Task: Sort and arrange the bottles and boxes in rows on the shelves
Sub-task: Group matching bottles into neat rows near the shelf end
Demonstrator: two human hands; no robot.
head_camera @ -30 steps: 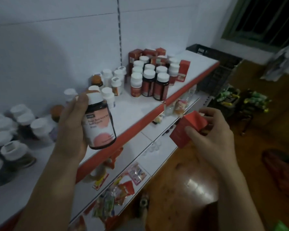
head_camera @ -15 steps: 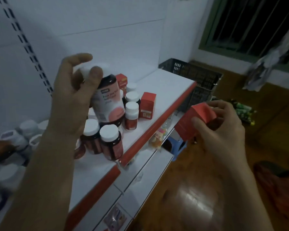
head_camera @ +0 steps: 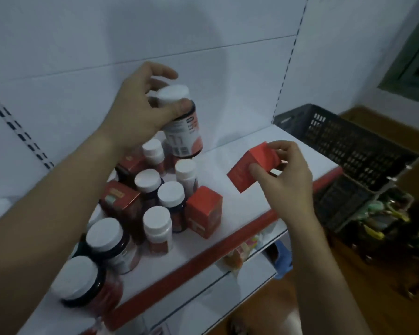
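Left hand (head_camera: 138,112) grips the dark bottle (head_camera: 185,134) by its cap, tilted above the crowded bottles (head_camera: 171,194) on the shelf (head_camera: 247,209); lowered carelessly, it could topple them. My right hand (head_camera: 286,182) pinches a red box (head_camera: 254,165) over the bare end.

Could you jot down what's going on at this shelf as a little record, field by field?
Left grip: hand holds a dark white-capped bottle near its cap, tilted, above the standing ones
Right grip: hand pinches a small red box in the air over the shelf
Shelf: white top, red front edge
On shelf: white-capped bottles and red boxes in a loose cluster, not yet in tidy rows
Beside shelf: black plastic crate at the right end
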